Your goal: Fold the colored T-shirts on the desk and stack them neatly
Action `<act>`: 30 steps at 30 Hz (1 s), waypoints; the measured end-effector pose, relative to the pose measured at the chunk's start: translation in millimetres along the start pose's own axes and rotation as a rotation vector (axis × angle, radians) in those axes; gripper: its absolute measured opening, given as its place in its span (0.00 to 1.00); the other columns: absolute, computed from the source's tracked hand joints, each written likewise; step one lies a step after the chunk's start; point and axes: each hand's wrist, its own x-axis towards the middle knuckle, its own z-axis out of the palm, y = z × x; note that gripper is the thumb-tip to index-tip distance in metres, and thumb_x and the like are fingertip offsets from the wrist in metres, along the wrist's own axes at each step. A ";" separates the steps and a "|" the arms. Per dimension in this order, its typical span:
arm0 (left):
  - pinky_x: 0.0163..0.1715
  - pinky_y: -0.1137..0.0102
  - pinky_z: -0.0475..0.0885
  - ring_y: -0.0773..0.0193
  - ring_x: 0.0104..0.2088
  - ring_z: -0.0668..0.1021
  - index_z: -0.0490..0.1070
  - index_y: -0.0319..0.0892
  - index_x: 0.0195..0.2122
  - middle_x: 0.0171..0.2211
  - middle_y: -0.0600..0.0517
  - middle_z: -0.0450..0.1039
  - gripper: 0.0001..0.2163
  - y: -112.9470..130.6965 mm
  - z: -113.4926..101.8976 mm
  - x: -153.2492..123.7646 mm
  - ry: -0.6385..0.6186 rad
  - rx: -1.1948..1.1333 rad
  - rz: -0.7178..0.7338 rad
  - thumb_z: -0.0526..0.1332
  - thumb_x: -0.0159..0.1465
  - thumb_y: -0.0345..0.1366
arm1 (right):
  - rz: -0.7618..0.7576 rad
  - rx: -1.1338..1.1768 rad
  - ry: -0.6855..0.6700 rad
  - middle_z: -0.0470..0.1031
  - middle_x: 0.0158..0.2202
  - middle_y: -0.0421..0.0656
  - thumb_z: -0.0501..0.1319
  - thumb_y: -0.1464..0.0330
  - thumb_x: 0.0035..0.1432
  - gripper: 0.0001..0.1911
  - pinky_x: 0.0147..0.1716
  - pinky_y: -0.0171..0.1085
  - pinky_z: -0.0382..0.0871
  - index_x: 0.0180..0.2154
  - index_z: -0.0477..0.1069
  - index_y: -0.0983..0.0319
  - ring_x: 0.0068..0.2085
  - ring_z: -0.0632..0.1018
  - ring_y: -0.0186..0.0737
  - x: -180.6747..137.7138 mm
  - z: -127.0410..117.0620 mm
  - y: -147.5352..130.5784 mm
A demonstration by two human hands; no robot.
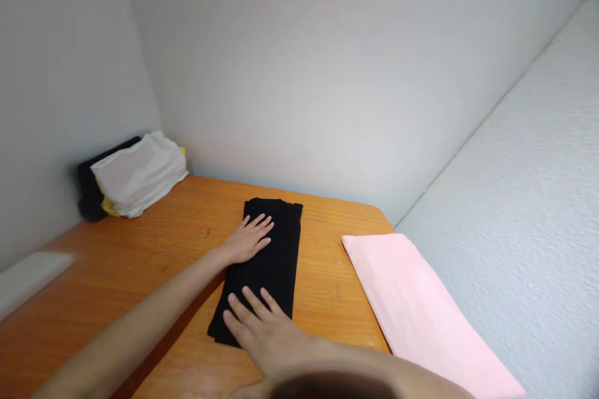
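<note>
A black garment (278,262), folded into a long narrow rectangle, lies flat on the wooden table (178,230). My left hand (249,240) rests on its upper left part, palm down with the fingers spread. Over the near end of the cloth, my right hand (271,330) lies with its fingers stretched out and touching the fabric. Neither hand grips anything. What kind of garment it is cannot be made out from the fold.
A pink folded cloth (416,305) lies along the table's right edge. Against the left wall sits a pile with a white cloth (143,171) on top and black and yellow fabric beneath. A pale flat object (32,277) is at the far left. Walls border the table.
</note>
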 end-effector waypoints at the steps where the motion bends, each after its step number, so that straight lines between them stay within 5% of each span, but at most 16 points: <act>1: 0.68 0.48 0.39 0.55 0.72 0.47 0.53 0.48 0.69 0.71 0.48 0.45 0.26 0.9 -3.4 -3.3 -0.003 -0.001 0.013 0.46 0.72 0.48 | -0.003 0.012 -0.003 0.32 0.72 0.49 0.55 0.43 0.61 0.51 0.69 0.54 0.34 0.71 0.33 0.60 0.71 0.36 0.51 -7.2 -2.8 0.2; 4: 0.69 0.53 0.41 0.59 0.72 0.45 0.49 0.50 0.70 0.72 0.51 0.41 0.25 3.7 -15.6 -24.3 0.000 0.008 0.078 0.44 0.74 0.47 | 0.081 -0.049 0.036 0.34 0.72 0.49 0.56 0.48 0.64 0.46 0.69 0.54 0.39 0.71 0.36 0.58 0.71 0.39 0.52 -27.4 1.7 8.5; 9: 0.70 0.54 0.44 0.57 0.71 0.49 0.47 0.55 0.70 0.71 0.52 0.46 0.26 27.8 -17.3 -89.6 -0.090 -0.029 0.189 0.49 0.73 0.47 | 0.074 -0.249 0.083 0.46 0.71 0.48 0.53 0.61 0.68 0.32 0.64 0.58 0.56 0.69 0.49 0.56 0.70 0.51 0.57 -62.7 52.2 13.0; 13: 0.69 0.50 0.42 0.53 0.71 0.47 0.41 0.55 0.71 0.72 0.51 0.42 0.31 62.6 -17.3 -131.3 -0.172 -0.097 0.223 0.51 0.70 0.52 | -0.012 -0.151 0.177 0.67 0.63 0.47 0.51 0.65 0.68 0.19 0.54 0.51 0.69 0.59 0.67 0.55 0.61 0.69 0.53 -83.1 71.5 -5.7; 17: 0.69 0.49 0.38 0.52 0.71 0.48 0.52 0.56 0.69 0.71 0.52 0.46 0.30 82.6 -23.8 -145.8 -0.257 -0.407 0.170 0.43 0.69 0.59 | 0.206 0.274 0.487 0.80 0.42 0.44 0.53 0.58 0.67 0.15 0.44 0.39 0.72 0.45 0.74 0.59 0.42 0.78 0.40 -76.0 35.0 -10.8; 21: 0.60 0.53 0.65 0.48 0.60 0.72 0.71 0.45 0.58 0.58 0.41 0.71 0.41 84.3 -19.4 -140.8 -0.188 -0.847 0.018 0.27 0.67 0.61 | 0.572 0.354 0.790 0.77 0.45 0.47 0.53 0.55 0.68 0.19 0.46 0.42 0.72 0.46 0.73 0.61 0.46 0.76 0.44 -46.3 -23.4 13.0; 23: 0.50 0.56 0.73 0.49 0.51 0.78 0.72 0.41 0.53 0.51 0.40 0.76 0.33 83.1 -13.3 -134.3 -0.118 -0.911 -0.131 0.41 0.68 0.61 | 0.645 0.344 0.782 0.76 0.47 0.47 0.55 0.56 0.68 0.18 0.46 0.44 0.73 0.48 0.72 0.62 0.47 0.76 0.44 -32.4 -42.9 26.1; 26: 0.47 0.58 0.73 0.49 0.47 0.79 0.71 0.42 0.46 0.46 0.42 0.77 0.23 83.9 -3.5 -123.2 0.074 -0.755 -0.328 0.65 0.58 0.54 | 0.654 0.330 0.764 0.72 0.51 0.47 0.60 0.59 0.66 0.18 0.46 0.47 0.74 0.52 0.69 0.63 0.47 0.76 0.43 -18.6 -53.2 38.6; 30: 0.44 0.58 0.72 0.51 0.43 0.78 0.66 0.44 0.44 0.41 0.46 0.75 0.19 93.9 5.4 -118.1 0.335 -0.395 -0.413 0.65 0.58 0.50 | 0.672 0.309 0.758 0.72 0.51 0.48 0.60 0.59 0.66 0.20 0.46 0.46 0.74 0.54 0.68 0.63 0.48 0.76 0.43 -12.4 -46.6 47.1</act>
